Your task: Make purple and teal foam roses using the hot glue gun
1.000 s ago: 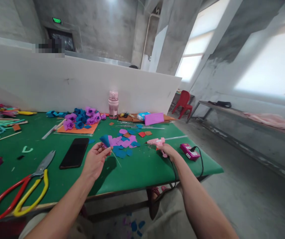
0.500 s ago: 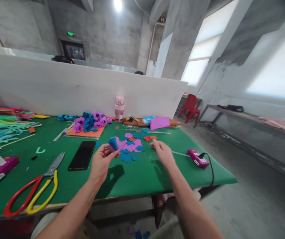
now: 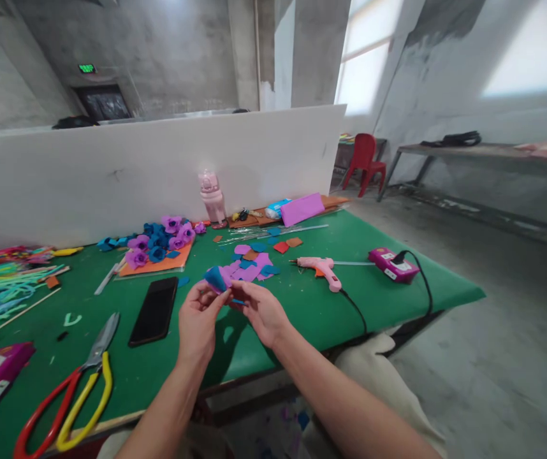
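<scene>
My left hand (image 3: 199,317) pinches a small rolled blue foam flower bud (image 3: 216,278) above the green table (image 3: 302,312). My right hand (image 3: 261,309) has come beside it, fingers closed on the bud's lower end, where a bit of blue shows. Just behind the hands lies a heap of purple and blue foam petals (image 3: 249,268). A pink glue gun (image 3: 319,268) lies on the table to the right, its cord running off the edge.
A black phone (image 3: 153,310) and red-and-yellow scissors (image 3: 77,395) lie left of my hands. Finished purple and blue flowers (image 3: 159,239) sit on an orange sheet at the back, near a pink bottle (image 3: 211,197). A pink power strip (image 3: 393,264) is at right.
My right hand let go of the glue gun, left it on the table and moved left to the bud in my left hand. The view has swung around.
</scene>
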A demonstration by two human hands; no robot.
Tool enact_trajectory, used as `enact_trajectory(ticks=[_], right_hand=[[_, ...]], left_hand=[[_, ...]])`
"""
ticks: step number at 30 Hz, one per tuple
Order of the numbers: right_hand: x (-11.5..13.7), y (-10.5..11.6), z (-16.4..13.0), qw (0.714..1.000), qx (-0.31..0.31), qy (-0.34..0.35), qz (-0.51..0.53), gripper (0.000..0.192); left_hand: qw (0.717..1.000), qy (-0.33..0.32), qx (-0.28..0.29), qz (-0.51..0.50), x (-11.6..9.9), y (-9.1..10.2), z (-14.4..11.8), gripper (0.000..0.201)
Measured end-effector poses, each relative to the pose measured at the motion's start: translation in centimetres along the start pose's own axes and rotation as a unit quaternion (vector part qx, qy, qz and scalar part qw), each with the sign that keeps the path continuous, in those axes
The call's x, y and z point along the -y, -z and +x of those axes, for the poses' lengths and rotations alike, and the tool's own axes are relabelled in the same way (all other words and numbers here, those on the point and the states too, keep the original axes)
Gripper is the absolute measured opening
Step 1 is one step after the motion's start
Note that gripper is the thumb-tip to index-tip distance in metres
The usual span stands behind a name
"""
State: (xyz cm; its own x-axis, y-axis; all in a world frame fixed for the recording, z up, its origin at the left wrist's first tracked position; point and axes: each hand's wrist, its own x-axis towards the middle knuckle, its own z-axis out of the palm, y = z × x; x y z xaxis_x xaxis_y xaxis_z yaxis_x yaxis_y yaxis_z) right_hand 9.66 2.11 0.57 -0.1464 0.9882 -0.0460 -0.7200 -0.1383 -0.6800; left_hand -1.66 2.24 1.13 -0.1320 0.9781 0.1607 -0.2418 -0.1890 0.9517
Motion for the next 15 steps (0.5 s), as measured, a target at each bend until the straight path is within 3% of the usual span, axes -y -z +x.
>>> enact_trajectory(ticks=[6, 15], right_hand=[[-0.26, -0.31, -0.39, 0.999, -0.02, 0.021, 0.041, 0.016], [0.54, -0.44, -0.55, 0.998, 0.026, 0.057, -0.018, 0.025]], left_hand=[[1.0, 0.002, -0.013, -0.011, 0.26, -0.75, -0.01, 0.032], [1.0, -0.005, -0.005, 0.012, 0.39, -0.51, -0.07, 0.032]])
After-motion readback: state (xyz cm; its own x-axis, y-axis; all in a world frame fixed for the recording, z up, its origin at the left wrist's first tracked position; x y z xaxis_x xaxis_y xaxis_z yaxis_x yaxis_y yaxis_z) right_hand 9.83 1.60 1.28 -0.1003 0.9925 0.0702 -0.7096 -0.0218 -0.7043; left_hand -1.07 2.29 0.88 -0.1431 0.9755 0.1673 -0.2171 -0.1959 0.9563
